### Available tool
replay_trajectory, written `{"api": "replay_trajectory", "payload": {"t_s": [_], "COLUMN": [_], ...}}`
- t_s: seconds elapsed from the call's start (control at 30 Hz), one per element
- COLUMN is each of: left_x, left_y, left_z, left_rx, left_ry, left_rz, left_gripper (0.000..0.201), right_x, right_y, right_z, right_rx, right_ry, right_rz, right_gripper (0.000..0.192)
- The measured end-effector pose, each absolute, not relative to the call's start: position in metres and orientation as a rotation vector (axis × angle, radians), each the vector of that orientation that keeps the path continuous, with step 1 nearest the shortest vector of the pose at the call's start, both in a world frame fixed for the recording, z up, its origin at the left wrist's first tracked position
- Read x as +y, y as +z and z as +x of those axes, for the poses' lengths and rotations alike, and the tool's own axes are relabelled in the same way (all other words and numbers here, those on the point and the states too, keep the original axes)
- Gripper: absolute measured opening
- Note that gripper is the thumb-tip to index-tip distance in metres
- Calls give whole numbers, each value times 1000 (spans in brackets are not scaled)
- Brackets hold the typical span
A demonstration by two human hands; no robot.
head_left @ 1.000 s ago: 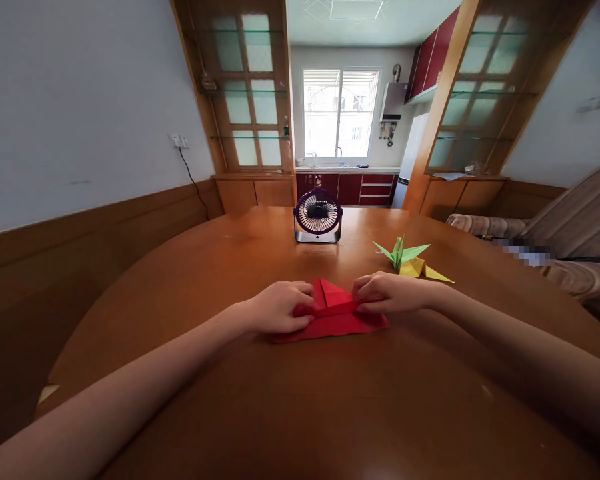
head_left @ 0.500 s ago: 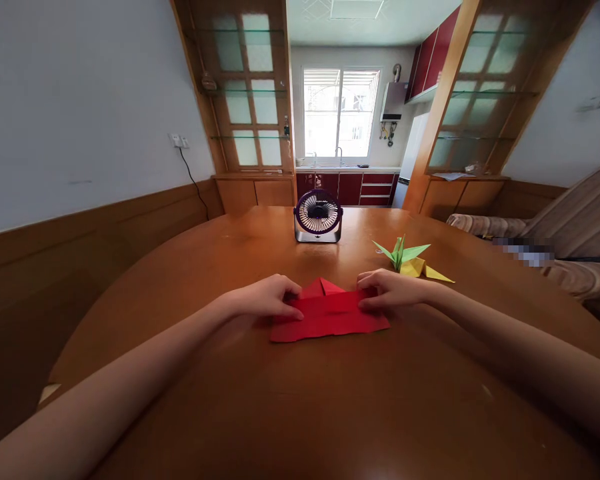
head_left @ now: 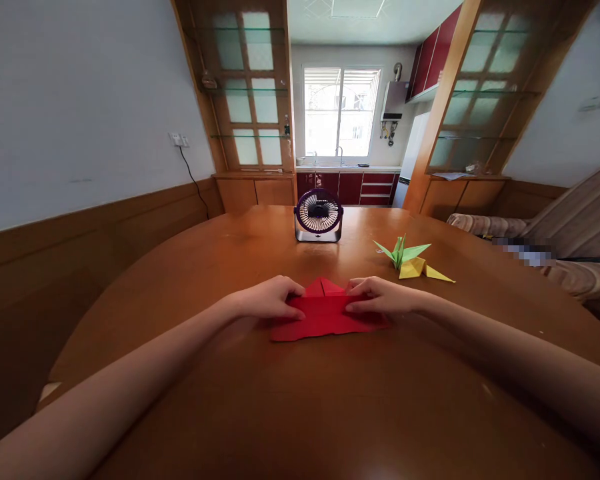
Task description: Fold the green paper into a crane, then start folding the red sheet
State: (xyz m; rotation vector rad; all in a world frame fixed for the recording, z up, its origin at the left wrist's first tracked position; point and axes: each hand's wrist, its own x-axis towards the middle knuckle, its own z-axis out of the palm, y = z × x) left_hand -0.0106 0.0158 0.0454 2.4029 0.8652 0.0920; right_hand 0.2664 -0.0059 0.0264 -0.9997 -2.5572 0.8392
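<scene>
A sheet of red origami paper (head_left: 325, 317), partly folded, lies on the wooden table in front of me. Its far side shows a pointed, creased flap, and its near edge is slightly uneven. My left hand (head_left: 277, 298) is closed on the paper's left part, thumb on top and fingers behind the upper fold. On the other side my right hand (head_left: 377, 295) pinches the upper fold right of the middle, its thumb lying on the red surface. The fingertips behind the fold are partly hidden.
A green paper crane (head_left: 401, 253) and a yellow folded paper piece (head_left: 414, 269) rest beyond my right hand. Farther back on the round table (head_left: 220, 260) stands a small purple fan (head_left: 319, 212). A striped armchair (head_left: 575, 220) is at the right.
My right hand has slid left along the fold, closer to the middle of the red paper. The left hand has shifted only slightly to the right.
</scene>
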Motion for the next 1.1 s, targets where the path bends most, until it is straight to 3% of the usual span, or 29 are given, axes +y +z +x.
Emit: {"api": "replay_trajectory", "payload": {"t_s": [0.13, 0.43, 0.7, 0.87, 1.1], "left_x": [22, 32, 23, 15, 9], "left_y": [45, 45, 42, 23, -2], "left_z": [-14, -21, -14, -1, 14], "left_rx": [936, 1040, 1147, 1226, 1274], "left_ry": [42, -53, 110, 337, 519], "left_rz": [2459, 2502, 2558, 2660, 2971], "left_gripper": [35, 50, 50, 51, 51], "right_x": [4, 9, 0, -9, -8], "right_y": [20, 9, 12, 9, 0], "right_z": [274, 278, 271, 261, 261], "right_rx": [-2445, -2484, -2606, -2793, -2754], "right_ry": [835, 485, 51, -33, -12], "right_rz": [-1132, -1184, -772, -622, -719], "right_gripper": [38, 25, 18, 38, 47]}}
